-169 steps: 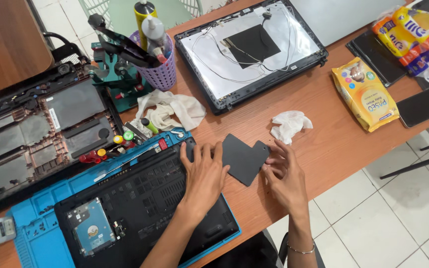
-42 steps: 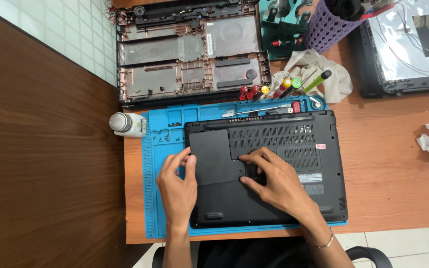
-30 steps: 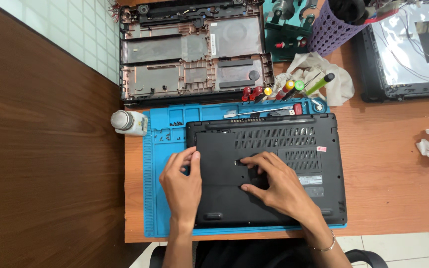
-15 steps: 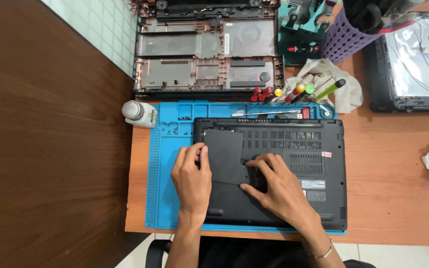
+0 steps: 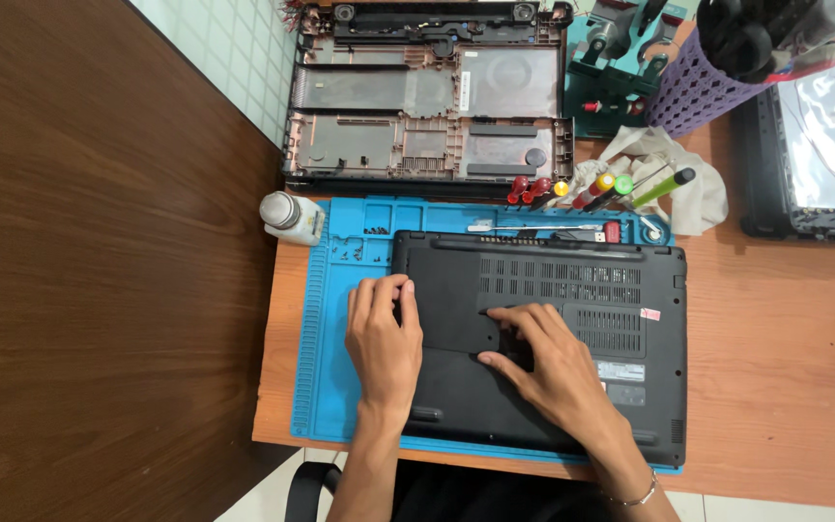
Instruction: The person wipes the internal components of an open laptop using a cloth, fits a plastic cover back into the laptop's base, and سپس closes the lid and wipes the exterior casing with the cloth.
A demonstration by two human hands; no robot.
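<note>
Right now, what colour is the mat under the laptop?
Bright blue: the mat under the black laptop, clearest in the head view.

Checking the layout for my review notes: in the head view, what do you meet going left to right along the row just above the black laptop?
White bottle → blue mat tray with small screws → red-handled screwdrivers → yellow-tipped screwdriver → green-handled screwdriver lying on a white cloth.
</note>
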